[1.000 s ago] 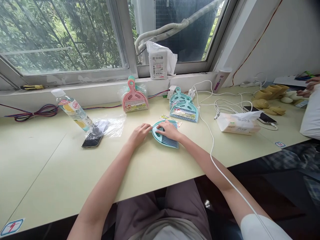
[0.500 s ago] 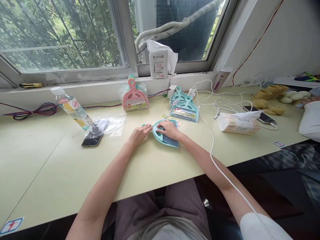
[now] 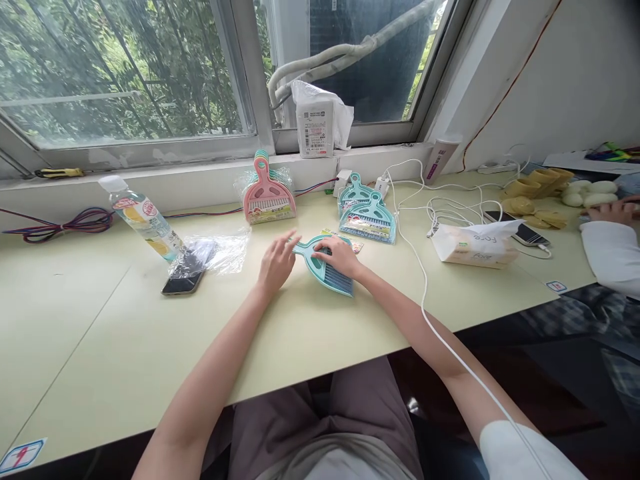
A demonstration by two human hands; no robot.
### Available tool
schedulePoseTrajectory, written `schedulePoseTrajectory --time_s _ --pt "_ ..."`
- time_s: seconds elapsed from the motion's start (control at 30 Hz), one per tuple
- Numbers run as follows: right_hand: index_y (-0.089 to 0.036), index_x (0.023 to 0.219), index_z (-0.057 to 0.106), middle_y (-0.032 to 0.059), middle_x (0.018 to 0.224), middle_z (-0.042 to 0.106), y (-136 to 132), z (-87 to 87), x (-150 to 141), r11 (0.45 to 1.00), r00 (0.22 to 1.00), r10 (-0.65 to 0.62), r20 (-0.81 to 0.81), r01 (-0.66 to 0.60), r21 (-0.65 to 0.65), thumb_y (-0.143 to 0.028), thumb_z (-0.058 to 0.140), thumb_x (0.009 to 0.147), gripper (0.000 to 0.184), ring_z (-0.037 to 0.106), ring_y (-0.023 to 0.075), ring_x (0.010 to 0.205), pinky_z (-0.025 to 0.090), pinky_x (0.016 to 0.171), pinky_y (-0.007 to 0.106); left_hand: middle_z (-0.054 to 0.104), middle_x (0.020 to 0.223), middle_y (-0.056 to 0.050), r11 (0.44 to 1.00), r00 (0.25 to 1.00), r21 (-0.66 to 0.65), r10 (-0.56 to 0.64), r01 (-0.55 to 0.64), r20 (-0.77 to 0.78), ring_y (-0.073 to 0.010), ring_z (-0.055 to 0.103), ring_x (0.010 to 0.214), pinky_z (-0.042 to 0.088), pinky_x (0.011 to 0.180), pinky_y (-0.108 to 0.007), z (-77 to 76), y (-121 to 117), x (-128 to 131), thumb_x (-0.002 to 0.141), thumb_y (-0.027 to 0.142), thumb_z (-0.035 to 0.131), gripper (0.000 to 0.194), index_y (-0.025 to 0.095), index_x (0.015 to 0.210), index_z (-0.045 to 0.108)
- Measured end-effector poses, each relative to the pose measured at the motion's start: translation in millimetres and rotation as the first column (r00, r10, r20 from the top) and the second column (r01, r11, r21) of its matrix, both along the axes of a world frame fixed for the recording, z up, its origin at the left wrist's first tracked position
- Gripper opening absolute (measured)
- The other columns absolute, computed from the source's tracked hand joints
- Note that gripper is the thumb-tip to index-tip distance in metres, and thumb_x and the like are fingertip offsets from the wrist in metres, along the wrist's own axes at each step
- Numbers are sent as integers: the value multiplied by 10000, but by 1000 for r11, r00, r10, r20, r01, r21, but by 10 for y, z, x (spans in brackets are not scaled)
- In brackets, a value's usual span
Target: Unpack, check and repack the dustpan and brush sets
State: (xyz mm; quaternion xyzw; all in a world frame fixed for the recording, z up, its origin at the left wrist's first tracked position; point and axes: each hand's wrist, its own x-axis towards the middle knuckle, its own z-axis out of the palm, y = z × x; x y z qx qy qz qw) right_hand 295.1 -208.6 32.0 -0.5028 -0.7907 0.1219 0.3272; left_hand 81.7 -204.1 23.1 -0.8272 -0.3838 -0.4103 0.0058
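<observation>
The blue-green dustpan [image 3: 315, 268] and its brush [image 3: 339, 280] are held on the table [image 3: 285, 353] by the right hand [image 3: 337, 257], closed across the middle. The handle [image 3: 301, 249] is covered at its tip by the left hand [image 3: 278, 264], fingers parted; its grip cannot be told. Wrapped dustpans [image 3: 369, 217] are seen beyond.

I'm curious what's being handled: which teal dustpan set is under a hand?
The nearest teal set, beneath the right hand; the labelled teal pair sits farther back, untouched.

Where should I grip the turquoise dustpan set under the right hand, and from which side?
Probably the narrow handle, from the left: it points that way, towards the left hand, while the right hand covers part of the wider pan.
</observation>
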Motion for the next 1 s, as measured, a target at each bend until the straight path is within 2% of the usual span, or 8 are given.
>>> schedulePoseTrajectory --time_s 0.07,0.13,0.27,0.3,0.37,0.6,0.77,1.0 --pt "-220 856 707 34 968 720 -32 39 -34 997 989 -74 -131 78 24 -409 658 875 196 606 221 963 423 882 345 464 1454 -130 994 951 -110 29 5 308 -266 453 1333 345 1126 -460 39 -7 68 914 311 526 486 226 1385 443" --pt "-220 834 712 35 939 727 -80 66 -82 983 949 -169 -265 181 22 -435 645 872 229 625 214 919 439 842 331 501 1404 -149 908 849 -358 6 217 529 -270 517 1260 381 1085 -474 50 2 130 920 468 493 561 216 1410 388" --pt "-219 814 722 29 885 734 -175 83 -159 955 855 -280 -437 292 -41 -507 623 851 306 641 191 805 462 770 308 633 1213 -113 298 723 -676 -79 674 686 -270 611 1114 485 955 -443 47 -24 215 909 632 396 608 244 1373 447" --pt "-220 815 725 28 883 735 -188 82 -166 953 844 -290 -452 298 -54 -513 622 845 312 640 187 787 464 753 304 638 1203 -103 200 703 -679 -90 706 705 -273 615 1104 504 923 -430 58 -48 226 902 640 409 610 261 1379 446" --pt "-223 813 729 26 890 735 -195 76 -165 949 835 -302 -459 311 -58 -506 622 844 304 638 181 774 463 734 299 640 1189 -88 128 678 -667 -89 734 730 -270 628 1069 538 846 -401 96 -108 235 897 630 439 605 294 1400 424" --pt "-231 818 752 17 896 741 -52 -4 -84 976 880 -216 -422 184 -118 -388 645 830 190 639 186 810 474 777 305 649 1074 -50 242 723 -706 24 666 690 -210 668 923 570 742 -319 117 -138 185 686 247 775 806 282 1390 383" --pt "-199 918 742 48 1002 733 115 -22 125 974 784 -227 -578 186 -130 -294 536 855 235 640 194 886 491 839 324 638 902 -14 363 577 -631 259 685 775 -145 646 716 583 643 -295 45 76 44 612 146 743 571 199 1137 524" --pt "-211 988 727 63 1111 692 252 -186 315 962 923 -273 -270 270 -47 -191 525 850 245 592 233 1009 448 958 397 659 887 -38 482 301 -533 478 695 825 -134 637 727 560 613 -230 57 236 -209 711 160 619 247 193 955 605"
